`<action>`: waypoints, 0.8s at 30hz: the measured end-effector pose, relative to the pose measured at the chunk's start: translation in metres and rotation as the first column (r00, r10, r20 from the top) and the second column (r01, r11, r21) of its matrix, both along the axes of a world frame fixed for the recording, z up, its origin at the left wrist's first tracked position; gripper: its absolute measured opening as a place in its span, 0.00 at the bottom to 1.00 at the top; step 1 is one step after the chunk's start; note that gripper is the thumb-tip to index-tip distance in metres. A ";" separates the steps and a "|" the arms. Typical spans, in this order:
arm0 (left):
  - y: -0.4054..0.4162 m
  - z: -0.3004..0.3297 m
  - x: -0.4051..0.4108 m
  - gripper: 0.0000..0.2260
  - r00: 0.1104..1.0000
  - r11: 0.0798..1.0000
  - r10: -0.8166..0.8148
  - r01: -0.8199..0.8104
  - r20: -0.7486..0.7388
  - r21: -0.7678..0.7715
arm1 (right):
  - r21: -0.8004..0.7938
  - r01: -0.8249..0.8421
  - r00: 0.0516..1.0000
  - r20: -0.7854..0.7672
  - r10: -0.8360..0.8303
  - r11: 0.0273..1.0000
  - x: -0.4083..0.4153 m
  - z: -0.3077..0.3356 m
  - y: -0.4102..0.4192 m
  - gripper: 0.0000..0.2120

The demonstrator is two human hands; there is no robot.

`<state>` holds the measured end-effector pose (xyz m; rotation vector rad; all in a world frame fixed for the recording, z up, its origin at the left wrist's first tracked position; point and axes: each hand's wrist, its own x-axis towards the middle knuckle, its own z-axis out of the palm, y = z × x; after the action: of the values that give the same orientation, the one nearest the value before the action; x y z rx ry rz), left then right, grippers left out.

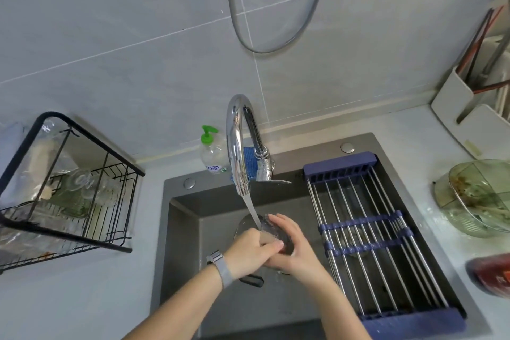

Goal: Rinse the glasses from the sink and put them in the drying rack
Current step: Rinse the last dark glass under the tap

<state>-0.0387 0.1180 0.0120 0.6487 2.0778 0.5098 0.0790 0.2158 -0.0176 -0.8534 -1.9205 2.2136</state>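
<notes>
Over the grey sink (182, 229) both my hands hold a clear glass (271, 230) tilted under the stream from the chrome tap (237, 146). My left hand (252, 248), a watch on its wrist, grips the glass from the left with curled fingers. My right hand (292, 246) wraps round it from the right. Water runs into the glass's mouth. The black wire drying rack (69, 188) stands on the counter at the left and holds several clear glass items.
A roll-up rack with blue bars (367, 232) covers the sink's right half. A green-capped soap bottle (211, 154) and a blue sponge stand behind the tap. A greenish glass bowl (480, 196) and a red item sit on the right counter. A black handle lies in the sink.
</notes>
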 end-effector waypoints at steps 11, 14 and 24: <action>0.004 0.008 0.012 0.20 0.776 0.742 0.610 -0.630 0.158 0.230 | -0.324 0.447 0.891 0.248 -0.381 0.834 -0.026 0.005 -0.024 0.14; 0.013 0.007 0.008 0.22 0.688 0.671 0.711 -0.726 0.146 0.150 | -0.179 0.485 0.871 0.186 -0.455 0.856 -0.026 0.010 -0.030 0.10; 0.018 0.004 0.000 0.20 0.576 0.551 0.792 -0.817 0.204 0.170 | 0.079 0.492 0.870 -0.087 -0.486 0.867 -0.019 0.015 -0.021 0.08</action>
<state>-0.0390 0.1358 0.0157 -0.2902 2.1377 1.3191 0.0600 0.1944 -0.0031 -1.0926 -1.5443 1.8045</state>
